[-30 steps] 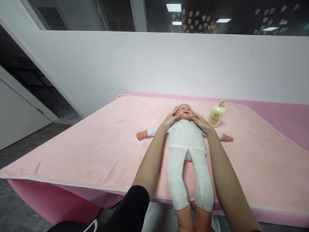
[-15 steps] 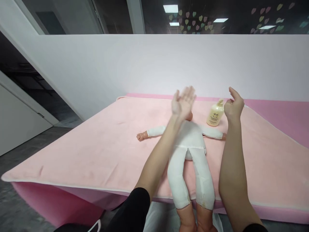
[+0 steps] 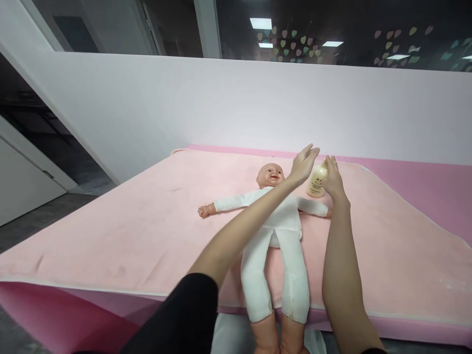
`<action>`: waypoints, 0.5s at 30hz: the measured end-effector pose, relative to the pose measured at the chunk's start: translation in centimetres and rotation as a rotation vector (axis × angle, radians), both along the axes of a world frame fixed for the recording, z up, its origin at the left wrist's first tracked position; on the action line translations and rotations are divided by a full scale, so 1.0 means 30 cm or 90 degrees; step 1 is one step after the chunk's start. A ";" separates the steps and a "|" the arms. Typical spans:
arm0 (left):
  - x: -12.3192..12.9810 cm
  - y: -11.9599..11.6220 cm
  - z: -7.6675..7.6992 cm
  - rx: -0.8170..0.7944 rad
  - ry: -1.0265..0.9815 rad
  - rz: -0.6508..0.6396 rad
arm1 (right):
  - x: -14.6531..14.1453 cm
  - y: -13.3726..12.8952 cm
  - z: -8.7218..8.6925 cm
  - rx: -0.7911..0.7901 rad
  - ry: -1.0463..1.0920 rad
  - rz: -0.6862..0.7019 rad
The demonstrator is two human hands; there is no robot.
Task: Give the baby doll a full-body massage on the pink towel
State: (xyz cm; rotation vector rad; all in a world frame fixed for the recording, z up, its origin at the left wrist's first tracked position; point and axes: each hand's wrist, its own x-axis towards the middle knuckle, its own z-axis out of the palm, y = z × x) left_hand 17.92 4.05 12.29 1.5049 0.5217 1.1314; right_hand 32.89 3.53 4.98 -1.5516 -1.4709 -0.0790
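Note:
A baby doll (image 3: 280, 216) in a white cloth body lies on its back, arms spread, its lower legs past the near edge of the pink mat (image 3: 147, 216). My left hand (image 3: 304, 163) is raised above the doll's shoulder, fingers stretched out, holding nothing. Facing it, my right hand (image 3: 332, 178) is up with its fingers extended and nothing visible in it. Between and behind the two hands stands a pale yellow lotion bottle (image 3: 316, 186), upright. Its pump top is partly covered by my right hand. My left forearm crosses over the doll's chest.
A white wall (image 3: 221, 103) rises behind the mat, with a dark window (image 3: 350, 29) bearing heart stickers above it. Pink padding (image 3: 442, 191) shows beyond the mat at right. A white door (image 3: 29, 177) and grey floor lie to the left.
My left hand has moved right, off the doll's face, which now shows. My right hand has come left and its curled fingers have straightened. The view has shifted slightly.

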 end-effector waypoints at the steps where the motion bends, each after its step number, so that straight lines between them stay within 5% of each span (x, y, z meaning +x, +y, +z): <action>1: -0.063 -0.042 -0.012 0.110 0.066 0.013 | 0.002 -0.011 0.008 0.002 0.016 -0.008; 4: -0.274 -0.179 -0.089 0.335 0.285 0.010 | -0.001 -0.043 0.045 0.038 0.069 -0.037; 8: -0.470 -0.296 -0.221 0.394 0.510 -0.144 | -0.038 -0.078 0.124 0.109 0.134 -0.040; 11: -0.504 -0.307 -0.281 0.362 0.556 -0.139 | -0.091 -0.110 0.194 0.158 0.151 -0.003; 15: -0.478 -0.292 -0.296 0.374 0.623 -0.067 | -0.186 -0.208 0.292 0.197 0.114 0.099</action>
